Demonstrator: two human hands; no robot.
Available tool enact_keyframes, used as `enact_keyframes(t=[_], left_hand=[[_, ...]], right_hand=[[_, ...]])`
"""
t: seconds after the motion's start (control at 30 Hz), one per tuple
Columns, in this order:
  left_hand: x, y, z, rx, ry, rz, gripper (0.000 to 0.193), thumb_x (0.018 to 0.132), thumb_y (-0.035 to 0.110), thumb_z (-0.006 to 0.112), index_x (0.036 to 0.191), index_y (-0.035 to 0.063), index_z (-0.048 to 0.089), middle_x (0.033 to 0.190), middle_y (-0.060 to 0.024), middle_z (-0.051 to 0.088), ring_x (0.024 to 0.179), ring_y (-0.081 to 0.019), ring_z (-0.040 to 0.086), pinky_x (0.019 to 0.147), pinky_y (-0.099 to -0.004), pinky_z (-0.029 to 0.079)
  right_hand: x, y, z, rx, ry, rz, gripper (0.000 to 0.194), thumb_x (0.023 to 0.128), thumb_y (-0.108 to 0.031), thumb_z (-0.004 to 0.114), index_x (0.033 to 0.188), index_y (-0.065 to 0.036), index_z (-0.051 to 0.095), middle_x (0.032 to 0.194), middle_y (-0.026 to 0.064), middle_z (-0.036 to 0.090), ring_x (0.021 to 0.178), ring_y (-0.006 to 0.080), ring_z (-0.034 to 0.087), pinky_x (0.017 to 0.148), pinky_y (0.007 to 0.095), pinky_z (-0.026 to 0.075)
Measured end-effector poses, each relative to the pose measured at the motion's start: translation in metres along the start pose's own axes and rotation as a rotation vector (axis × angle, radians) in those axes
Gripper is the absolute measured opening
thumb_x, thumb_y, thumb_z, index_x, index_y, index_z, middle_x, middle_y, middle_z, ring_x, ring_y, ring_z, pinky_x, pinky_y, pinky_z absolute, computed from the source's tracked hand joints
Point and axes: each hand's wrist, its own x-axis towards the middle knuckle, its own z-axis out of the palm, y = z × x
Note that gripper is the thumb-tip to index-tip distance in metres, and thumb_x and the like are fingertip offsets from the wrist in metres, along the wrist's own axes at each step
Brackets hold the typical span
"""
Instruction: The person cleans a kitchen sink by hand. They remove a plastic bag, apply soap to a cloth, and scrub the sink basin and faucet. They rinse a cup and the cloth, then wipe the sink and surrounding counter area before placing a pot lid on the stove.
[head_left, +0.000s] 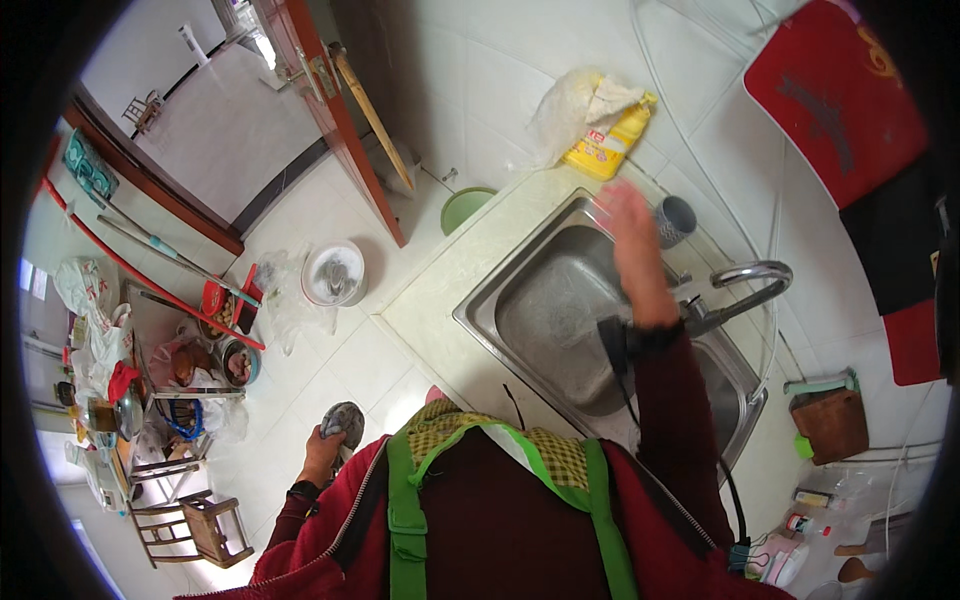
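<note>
My left hand (324, 456), at the lower left over the floor, grips a bunched grey cloth (343, 424). My right hand (637, 244) stretches over the back rim of the stainless steel sink (551, 330), its fingers extended and blurred by motion; I see nothing held in it. Just right of it stands a grey patterned cup (676, 217). Beyond the fingertips, a yellow plastic jug (611, 142) bearing writing lies against the wall, with a pale cloth (611, 101) and clear plastic film by it. The curved faucet (750, 289) rises beside my right wrist.
A bucket (334, 274) and a green basin (466, 208) stand on the floor beyond the counter. The red door (345, 135) is open. A cluttered rack (187, 390) and a wooden chair (202, 529) are at left. A cutting board (831, 424) stands at right.
</note>
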Motion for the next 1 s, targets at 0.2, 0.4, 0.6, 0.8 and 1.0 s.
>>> enact_keyframes(t=[0.2,0.4,0.6,0.8,1.0], left_hand=[[0.005,-0.005,-0.019,-0.075,0.032,0.008,0.042,0.076,0.015,0.067,0.113,-0.0012,0.054,0.101,-0.0162,0.064,0.09,-0.0236,0.062,0.076,-0.0338,0.051],[0.01,-0.073,-0.037,-0.064,0.113,-0.098,0.045,0.074,0.018,0.069,0.112,-0.002,0.056,0.1,-0.017,0.065,0.089,-0.024,0.063,0.077,-0.0353,0.051],[0.018,-0.134,-0.024,-0.063,0.11,-0.252,0.048,0.074,0.019,0.07,0.114,-0.0022,0.055,0.102,-0.0174,0.065,0.09,-0.0251,0.063,0.077,-0.0354,0.051],[0.018,-0.087,-0.019,-0.058,-0.007,-0.225,0.049,0.076,0.018,0.069,0.118,-0.002,0.053,0.105,-0.0167,0.063,0.093,-0.0233,0.062,0.078,-0.0346,0.051],[0.031,-0.051,-0.012,-0.134,-0.009,-0.188,0.049,0.076,0.018,0.068,0.118,-0.0015,0.053,0.103,-0.0163,0.064,0.09,-0.0236,0.063,0.076,-0.0348,0.051]], right_hand=[[0.165,0.014,-0.041,0.603,0.29,0.134,0.024,0.099,-0.013,0.032,0.113,0.006,0.036,0.122,0.0262,0.048,0.105,0.0368,0.056,0.088,0.0457,0.05],[0.235,0.034,-0.081,-0.003,0.02,0.086,0.02,0.093,-0.011,0.043,0.102,0.006,0.049,0.103,0.0183,0.054,0.093,0.0277,0.058,0.08,0.0376,0.053],[0.264,0.029,-0.084,0.275,0.309,0.442,0.02,0.094,-0.02,0.049,0.1,-0.001,0.052,0.091,0.0099,0.052,0.083,0.0214,0.054,0.074,0.0334,0.051],[0.272,0.031,-0.092,0.318,0.251,0.521,0.017,0.095,-0.02,0.046,0.088,-0.004,0.05,0.071,0.0043,0.048,0.058,0.0149,0.044,0.048,0.0269,0.04],[0.258,0.026,-0.075,0.166,0.226,0.365,0.019,0.095,-0.02,0.042,0.082,-0.009,0.052,0.067,-0.0016,0.045,0.05,0.0072,0.034,0.042,0.0206,0.027]])
